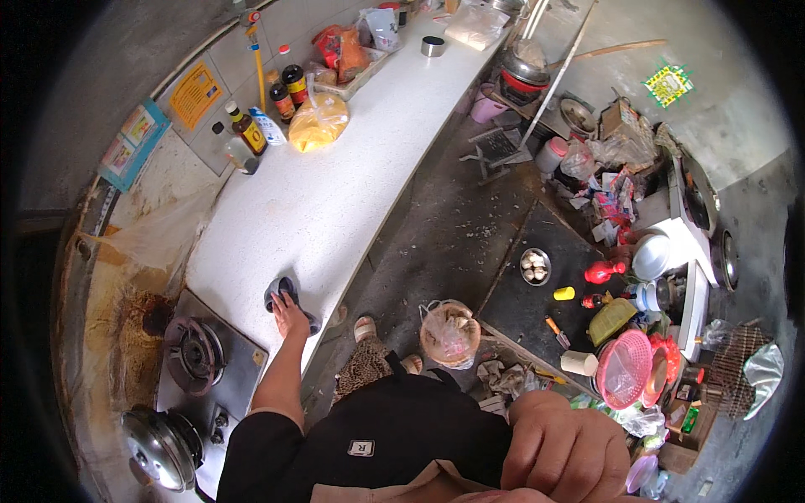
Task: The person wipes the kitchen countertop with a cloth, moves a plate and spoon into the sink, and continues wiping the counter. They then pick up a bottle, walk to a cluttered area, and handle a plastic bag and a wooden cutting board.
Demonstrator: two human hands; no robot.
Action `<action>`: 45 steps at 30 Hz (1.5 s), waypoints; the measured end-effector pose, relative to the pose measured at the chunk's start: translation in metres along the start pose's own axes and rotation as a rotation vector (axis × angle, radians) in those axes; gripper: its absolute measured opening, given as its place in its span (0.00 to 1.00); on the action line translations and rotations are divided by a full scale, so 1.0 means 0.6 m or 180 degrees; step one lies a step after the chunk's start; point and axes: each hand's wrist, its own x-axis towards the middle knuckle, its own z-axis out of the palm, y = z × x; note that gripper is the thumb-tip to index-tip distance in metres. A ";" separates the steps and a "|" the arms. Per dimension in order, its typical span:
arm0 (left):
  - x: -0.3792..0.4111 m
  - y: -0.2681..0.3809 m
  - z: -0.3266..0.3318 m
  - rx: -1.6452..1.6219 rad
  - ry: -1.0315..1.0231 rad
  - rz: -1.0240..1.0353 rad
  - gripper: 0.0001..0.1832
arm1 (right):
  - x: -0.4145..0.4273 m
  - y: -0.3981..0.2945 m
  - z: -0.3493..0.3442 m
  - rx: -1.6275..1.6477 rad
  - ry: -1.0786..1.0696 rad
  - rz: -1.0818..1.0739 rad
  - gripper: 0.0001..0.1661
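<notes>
My left hand (291, 317) presses down on a dark grey cloth (281, 290) near the front edge of the white countertop (302, 207). Part of the bunched cloth is hidden under the palm and fingers. Just beside that forearm is a steel gas stove (245, 358) with a round burner (196, 356). Close to the camera at the lower right, my right hand (566, 443) is raised with its fingers curled into a fist. Nothing shows in it, and the inside of the palm is hidden.
Sauce bottles (250, 131), a bag of yellow grain or meal (319, 121) and a tray of packets (355, 82) line the wall. A lidded pot (160, 449) sits on the stove. Behind me are a lined waste basket (450, 333) and a black table (503, 276) holding a bowl of garlic (535, 266).
</notes>
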 end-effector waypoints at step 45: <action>0.280 0.379 -0.092 0.0055 -0.0632 0.2317 0.33 | 0.142 0.403 -0.414 0.0024 0.1454 0.0692 0.14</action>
